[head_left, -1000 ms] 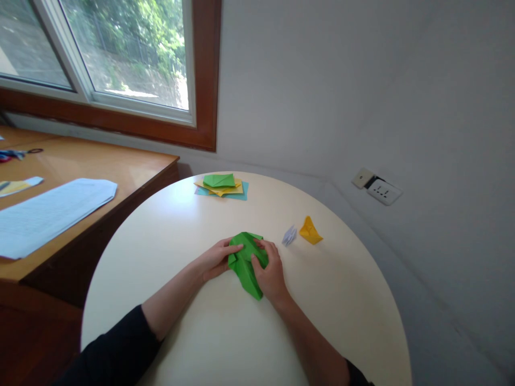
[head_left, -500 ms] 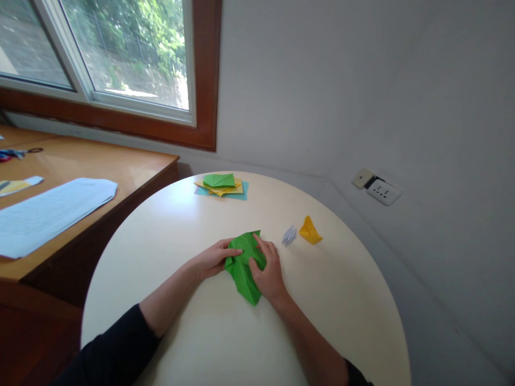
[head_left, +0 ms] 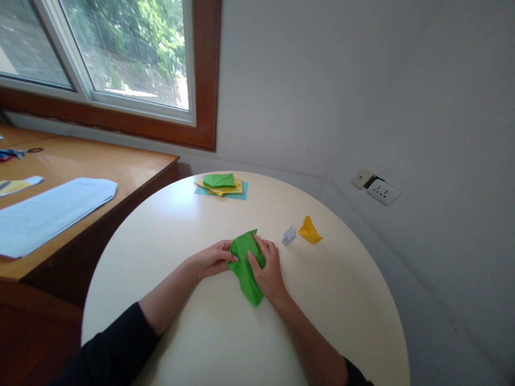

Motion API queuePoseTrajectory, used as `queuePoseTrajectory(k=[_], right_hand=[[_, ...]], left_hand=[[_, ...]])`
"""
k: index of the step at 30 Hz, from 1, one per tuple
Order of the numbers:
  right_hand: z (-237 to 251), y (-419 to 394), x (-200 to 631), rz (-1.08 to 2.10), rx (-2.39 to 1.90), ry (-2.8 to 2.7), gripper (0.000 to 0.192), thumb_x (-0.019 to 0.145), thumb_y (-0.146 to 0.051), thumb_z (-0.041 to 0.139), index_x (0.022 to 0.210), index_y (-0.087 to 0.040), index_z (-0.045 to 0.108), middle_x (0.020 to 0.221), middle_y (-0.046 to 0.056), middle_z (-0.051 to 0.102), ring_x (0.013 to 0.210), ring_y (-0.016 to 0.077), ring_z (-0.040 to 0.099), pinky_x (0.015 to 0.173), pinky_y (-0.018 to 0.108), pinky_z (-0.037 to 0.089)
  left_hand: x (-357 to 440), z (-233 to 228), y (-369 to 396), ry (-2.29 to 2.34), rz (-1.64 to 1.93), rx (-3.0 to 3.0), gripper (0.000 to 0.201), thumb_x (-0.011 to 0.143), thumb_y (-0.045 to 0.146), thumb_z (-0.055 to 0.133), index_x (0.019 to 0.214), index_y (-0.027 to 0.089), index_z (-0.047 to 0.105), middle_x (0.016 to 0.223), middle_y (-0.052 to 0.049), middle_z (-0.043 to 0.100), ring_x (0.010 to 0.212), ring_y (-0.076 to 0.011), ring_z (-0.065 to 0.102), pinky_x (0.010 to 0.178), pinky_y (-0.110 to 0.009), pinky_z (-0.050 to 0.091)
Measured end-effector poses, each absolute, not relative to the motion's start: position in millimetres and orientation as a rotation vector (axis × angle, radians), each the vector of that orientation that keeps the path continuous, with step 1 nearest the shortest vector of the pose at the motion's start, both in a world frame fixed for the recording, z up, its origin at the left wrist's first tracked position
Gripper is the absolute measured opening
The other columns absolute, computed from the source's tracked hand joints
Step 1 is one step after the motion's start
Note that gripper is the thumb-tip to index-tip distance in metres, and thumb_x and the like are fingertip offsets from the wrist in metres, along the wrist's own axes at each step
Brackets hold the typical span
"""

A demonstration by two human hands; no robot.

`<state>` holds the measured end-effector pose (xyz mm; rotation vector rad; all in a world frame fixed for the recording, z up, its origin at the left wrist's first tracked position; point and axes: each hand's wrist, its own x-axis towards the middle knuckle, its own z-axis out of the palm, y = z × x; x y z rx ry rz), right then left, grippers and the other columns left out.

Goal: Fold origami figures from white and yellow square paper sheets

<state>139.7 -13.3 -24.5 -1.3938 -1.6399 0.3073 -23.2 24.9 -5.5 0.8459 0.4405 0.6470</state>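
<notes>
Head view: left hand [head_left: 211, 259] and right hand [head_left: 269, 269] press flat, fingers spread, on the green folded paper [head_left: 246, 264], which lies on the round table [head_left: 193, 225], left of the yellow paper figure [head_left: 309, 231].

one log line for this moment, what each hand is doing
left hand: pressing green paper | right hand: pressing same paper | surface: round table | nearby: yellow folded piece
</notes>
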Motion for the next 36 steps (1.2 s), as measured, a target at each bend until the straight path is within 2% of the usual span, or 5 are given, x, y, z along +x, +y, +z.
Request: queuePoseTrajectory(k=[8, 14, 22, 26, 36], right_hand=[[-28, -11, 141, 0.385, -1.418, -1.571, 0.036, 0.083, -0.035, 0.048, 0.116, -0.024, 0.057, 0.102, 0.007, 0.057, 0.1, 0.0215, 0.049, 0.094, 0.04, 0.037], [-27, -11, 141, 0.416, -1.432, -1.559, 0.035, 0.084, -0.034, 0.046, 0.115, -0.022, 0.058, 0.103, 0.008, 0.057, 0.1, 0.0213, 0.049, 0.093, 0.039, 0.037], [-30, -8, 143, 0.433, -1.4, -1.551, 0.036, 0.087, -0.027, 0.036, 0.116, -0.02, 0.057, 0.102, 0.008, 0.057, 0.1, 0.0203, 0.049, 0.093, 0.039, 0.037], [-31, -7, 143, 0.418, -1.39, -1.571, 0.037, 0.085, -0.021, 0.038, 0.117, -0.019, 0.056, 0.104, 0.009, 0.057, 0.1, 0.0204, 0.049, 0.094, 0.038, 0.037], [-34, -9, 141, 0.206, -1.397, -1.628, 0.049, 0.076, -0.02, 0.054, 0.124, -0.025, 0.049, 0.106, 0.007, 0.052, 0.103, 0.0226, 0.046, 0.094, 0.04, 0.038]], left_hand=[[-26, -4, 24, 0.388, 0.61, 0.77, 0.03, 0.052, 0.001, 0.053, 0.076, 0.011, 0.066, 0.067, -0.004, 0.065, 0.068, -0.0149, 0.059, 0.072, -0.027, 0.044], [-28, -4, 22, 0.376, 0.588, 0.756, 0.033, 0.05, -0.001, 0.053, 0.077, 0.012, 0.065, 0.069, -0.003, 0.065, 0.068, -0.0136, 0.058, 0.073, -0.028, 0.043], [-24, -2, 24, 0.32, 0.666, 0.764, 0.046, 0.056, -0.003, 0.054, 0.098, 0.013, 0.063, 0.086, -0.006, 0.067, 0.083, -0.0165, 0.06, 0.081, -0.028, 0.042], [-22, -2, 27, 0.319, 0.744, 0.736, 0.043, 0.066, 0.001, 0.054, 0.107, 0.011, 0.059, 0.093, -0.008, 0.066, 0.09, -0.0181, 0.061, 0.083, -0.028, 0.043], [-21, -9, 35, 0.406, 0.824, 0.62, 0.023, 0.076, 0.007, 0.051, 0.097, 0.005, 0.062, 0.086, -0.013, 0.068, 0.077, -0.0178, 0.065, 0.078, -0.029, 0.048]])
